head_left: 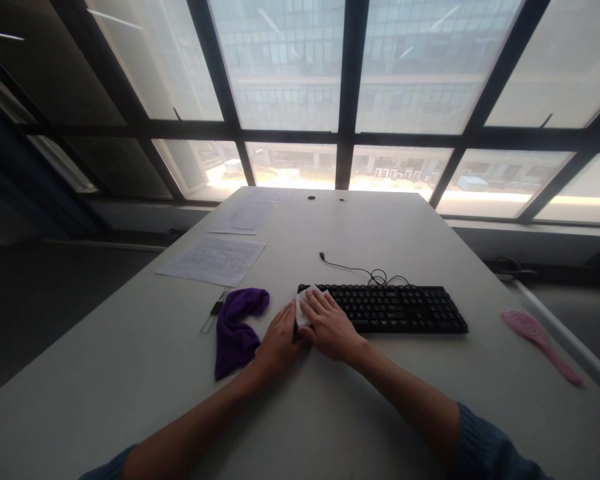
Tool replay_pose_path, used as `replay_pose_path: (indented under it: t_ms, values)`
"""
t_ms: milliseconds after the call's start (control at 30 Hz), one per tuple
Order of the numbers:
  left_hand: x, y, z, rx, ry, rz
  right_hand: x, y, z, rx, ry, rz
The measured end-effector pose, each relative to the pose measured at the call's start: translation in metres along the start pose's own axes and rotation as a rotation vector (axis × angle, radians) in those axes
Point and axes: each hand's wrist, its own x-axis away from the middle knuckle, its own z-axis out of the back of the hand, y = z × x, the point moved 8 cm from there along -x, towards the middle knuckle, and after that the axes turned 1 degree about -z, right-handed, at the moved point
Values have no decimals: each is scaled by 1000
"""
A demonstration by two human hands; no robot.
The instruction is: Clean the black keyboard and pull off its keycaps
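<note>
A black keyboard (pixel 397 310) lies across the white table with its cable at the back. My left hand (pixel 280 339) holds the keyboard's left end, fingers together along its side edge. Pressed onto the keys at that same end is a white tissue (pixel 303 308), partly covered by my right hand (pixel 330 328). The right fingers lie over the tissue, and the thumb comes close to my left hand. Just left of the hands is a crumpled purple cloth (pixel 236 333).
Beside the cloth is a black binder clip (pixel 217 308). Printed paper sheets (pixel 215 260) lie farther back on the left. The USB cable (pixel 347 267) curls behind the keyboard. A pink hairbrush (pixel 540 340) rests near the table's right edge. Large windows (pixel 290 73) stand beyond.
</note>
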Motion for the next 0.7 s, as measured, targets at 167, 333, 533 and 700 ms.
replay_pose_path:
  t_ms: [167, 333, 533, 700]
  values:
    - [1, -3, 0, 11, 2, -7, -13, 2, -4, 13, -13, -57]
    - [1, -1, 2, 27, 18, 19, -37, 19, -4, 29, -13, -162]
    - [-1, 0, 3, 21, 14, 20, -57, 27, -6, 19, -11, -179]
    - [1, -1, 1, -12, -7, 19, -55, 34, -3, 15, -3, -237]
